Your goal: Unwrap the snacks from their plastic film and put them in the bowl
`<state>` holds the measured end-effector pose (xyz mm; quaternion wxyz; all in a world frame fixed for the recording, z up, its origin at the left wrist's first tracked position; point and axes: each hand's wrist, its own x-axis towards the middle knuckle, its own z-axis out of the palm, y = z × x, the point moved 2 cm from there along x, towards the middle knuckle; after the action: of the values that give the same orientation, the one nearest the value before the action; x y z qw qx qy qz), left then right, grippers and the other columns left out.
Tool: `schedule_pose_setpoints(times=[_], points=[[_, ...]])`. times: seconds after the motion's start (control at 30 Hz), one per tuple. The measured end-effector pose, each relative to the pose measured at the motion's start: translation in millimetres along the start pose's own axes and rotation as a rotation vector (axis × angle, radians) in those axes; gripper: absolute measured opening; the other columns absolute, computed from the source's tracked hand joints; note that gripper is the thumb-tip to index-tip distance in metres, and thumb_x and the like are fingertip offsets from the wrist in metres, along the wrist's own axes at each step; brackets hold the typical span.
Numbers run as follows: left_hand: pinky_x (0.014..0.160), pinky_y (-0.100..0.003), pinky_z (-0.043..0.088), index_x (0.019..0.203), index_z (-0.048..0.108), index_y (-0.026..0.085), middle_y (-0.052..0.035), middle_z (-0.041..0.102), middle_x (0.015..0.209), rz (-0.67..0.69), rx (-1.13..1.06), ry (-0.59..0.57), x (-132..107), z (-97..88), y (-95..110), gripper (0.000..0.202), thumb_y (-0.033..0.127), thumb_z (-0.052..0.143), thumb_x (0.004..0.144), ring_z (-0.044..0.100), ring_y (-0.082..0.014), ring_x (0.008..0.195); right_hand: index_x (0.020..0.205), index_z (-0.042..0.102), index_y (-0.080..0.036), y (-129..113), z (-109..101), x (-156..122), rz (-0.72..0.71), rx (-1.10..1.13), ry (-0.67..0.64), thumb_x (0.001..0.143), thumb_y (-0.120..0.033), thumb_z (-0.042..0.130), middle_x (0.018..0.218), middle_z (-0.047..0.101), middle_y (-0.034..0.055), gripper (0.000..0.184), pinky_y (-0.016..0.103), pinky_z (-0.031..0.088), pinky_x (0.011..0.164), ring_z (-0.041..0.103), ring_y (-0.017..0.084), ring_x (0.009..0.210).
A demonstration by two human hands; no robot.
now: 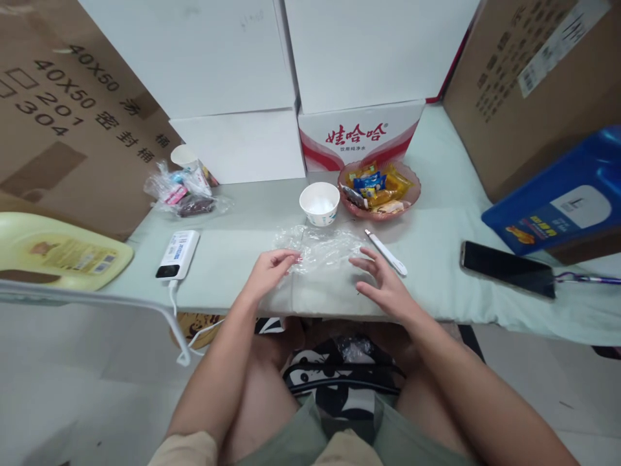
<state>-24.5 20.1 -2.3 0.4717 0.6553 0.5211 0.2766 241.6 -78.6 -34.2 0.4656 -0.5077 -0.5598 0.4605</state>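
Note:
A crumpled sheet of clear plastic, perhaps a bag [323, 249], lies on the cloth-covered table in front of me. At its left edge my left hand [272, 270] is closed, thumb and fingers pinching the plastic. Beside its right edge my right hand [381, 279] is open, fingers apart and holding nothing. Just past the plastic stands a white paper cup [320, 219] with something whitish inside. A white slim cutter-like tool [388, 254] lies close to my right fingers. Behind it, a pink glass bowl [414, 189] holds several wrapped snacks [371, 184].
At left are a white power bank [177, 254] with a cable, a bag of small items [187, 191] and a yellow jug [63, 251]. A phone [507, 267] and a blue jug [557, 194] occupy the right. White boxes [237, 149] and brown cartons [538, 77] wall the table.

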Motion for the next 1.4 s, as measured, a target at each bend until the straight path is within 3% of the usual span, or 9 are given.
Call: schedule_pose_setpoints(times=[0.17,0.3,0.47,0.53,0.7,0.83,1.07,1.2,1.4], points=[[0.09,-0.04,0.057,0.107,0.076,0.02,-0.0108,0.076,0.114,0.134,0.184,-0.239,-5,4.2,7,0.039,0.049,0.059,0.087,0.07,-0.0262,0.106,0.098,0.067,-0.025,-19,16,12,-0.125,-0.279,0.156,0.082,-0.051,0.067,0.103,0.076,0.0066,0.03,0.056,0.031,0.116,0.067,0.028,0.113],[0.106,-0.044,0.05,0.13,0.064,0.023,-0.0122,0.06,0.142,0.276,0.285,-0.295,-12,-4.1,12,0.063,0.042,0.076,0.072,0.058,-0.0288,0.131,0.072,0.061,-0.023,-16,9,21,0.028,-0.107,0.326,0.086,-0.057,0.058,0.069,0.07,0.002,0.036,0.043,0.055,0.088,0.069,0.02,0.073],[0.104,-0.045,0.05,0.085,0.073,0.02,-0.0103,0.073,0.118,0.233,0.183,-0.184,-10,-9.6,5,0.017,0.033,0.065,0.078,0.067,-0.0258,0.113,0.078,0.057,-0.021,0,-4,27,0.283,0.179,0.533,0.069,-0.068,0.07,0.062,0.064,-0.0016,0.05,0.025,0.049,0.049,0.062,0.013,0.051],[0.093,-0.04,0.055,0.078,0.069,0.019,-0.009,0.076,0.097,0.145,0.031,-0.064,-5,-11.1,1,0.02,0.038,0.063,0.081,0.071,-0.023,0.096,0.08,0.057,-0.021,3,-5,29,0.322,0.21,0.539,0.066,-0.069,0.072,0.065,0.066,-0.0008,0.052,0.022,0.045,0.045,0.062,0.013,0.051],[0.055,-0.023,0.046,0.082,0.059,0.02,-0.0002,0.065,0.063,-0.016,-0.247,0.23,11,-12.6,-5,0.024,0.044,0.062,0.082,0.06,-0.0127,0.057,0.108,0.059,-0.022,3,0,29,0.236,0.183,0.415,0.071,-0.065,0.072,0.087,0.075,0.0042,0.058,0.034,0.058,0.073,0.073,0.021,0.082],[0.048,-0.02,0.038,0.084,0.054,0.021,0.0049,0.056,0.051,-0.088,-0.225,0.349,26,-12.9,-15,0.021,0.041,0.057,0.085,0.052,-0.0106,0.045,0.123,0.053,-0.023,3,7,24,0.128,0.087,0.297,0.073,-0.062,0.072,0.1,0.077,0.0079,0.066,0.039,0.057,0.082,0.072,0.024,0.099],[0.045,-0.021,0.034,0.088,0.053,0.023,0.0066,0.053,0.051,-0.052,-0.05,0.421,40,-12.6,-26,0.023,0.044,0.058,0.085,0.047,-0.011,0.042,0.127,0.053,-0.019,3,3,25,0.229,-0.058,0.425,0.081,-0.055,0.062,0.086,0.076,0.0043,0.058,0.033,0.055,0.064,0.07,0.019,0.06],[0.047,-0.022,0.036,0.096,0.054,0.022,0.006,0.057,0.057,-0.069,-0.054,0.421,41,-8.5,-24,0.025,0.041,0.062,0.082,0.05,-0.0112,0.045,0.143,0.044,-0.023,-1,1,22,0.156,-0.268,0.393,0.081,-0.041,0.061,0.1,0.076,0.0049,0.067,0.037,0.056,0.073,0.071,0.019,0.061],[0.053,-0.023,0.041,0.11,0.054,0.023,0.0019,0.066,0.082,0.02,-0.031,0.411,43,-10.8,-20,0.032,0.026,0.06,0.079,0.053,-0.0087,0.05,0.14,0.052,-0.025,2,-2,29,0.085,-0.43,0.401,0.087,-0.033,0.051,0.106,0.074,0.0064,0.054,0.04,0.055,0.077,0.066,0.018,0.06]])
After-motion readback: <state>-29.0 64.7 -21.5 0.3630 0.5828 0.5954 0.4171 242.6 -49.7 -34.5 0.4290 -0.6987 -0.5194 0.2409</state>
